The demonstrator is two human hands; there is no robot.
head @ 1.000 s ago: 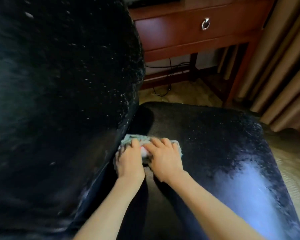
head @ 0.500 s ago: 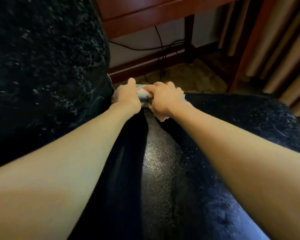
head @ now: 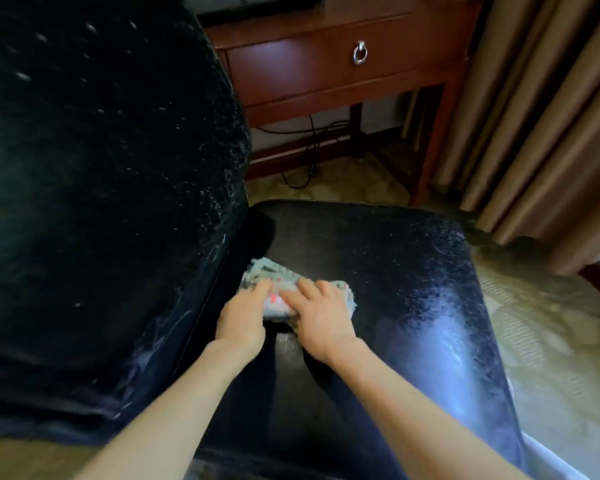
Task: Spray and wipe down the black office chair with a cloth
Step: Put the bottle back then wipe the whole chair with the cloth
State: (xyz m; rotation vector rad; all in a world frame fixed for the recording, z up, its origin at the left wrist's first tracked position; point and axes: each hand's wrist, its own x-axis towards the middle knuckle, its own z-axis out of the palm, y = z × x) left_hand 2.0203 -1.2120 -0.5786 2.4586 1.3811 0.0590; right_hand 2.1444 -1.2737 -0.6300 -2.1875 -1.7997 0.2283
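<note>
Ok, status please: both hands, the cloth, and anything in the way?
Left hand and right hand both press the cloth. Cloth on chair seat, near the backrest. Spray droplets on both surfaces. Nothing blocks the seat.

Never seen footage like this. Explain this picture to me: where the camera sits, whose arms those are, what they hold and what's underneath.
There is no machine here. The camera is worn on a person's head and looks forward and down, so the two bare arms coming in from the bottom are that person's own. The left hand and the right hand lie side by side, fingers pressing a crumpled light cloth onto the seat of a black office chair, close to the backrest, which fills the left of the view. White specks, likely spray, dot the seat and the backrest's edge. Behind stands a reddish wooden desk with a ring pull on its drawer, cables beneath and beige curtains on the right.
</note>
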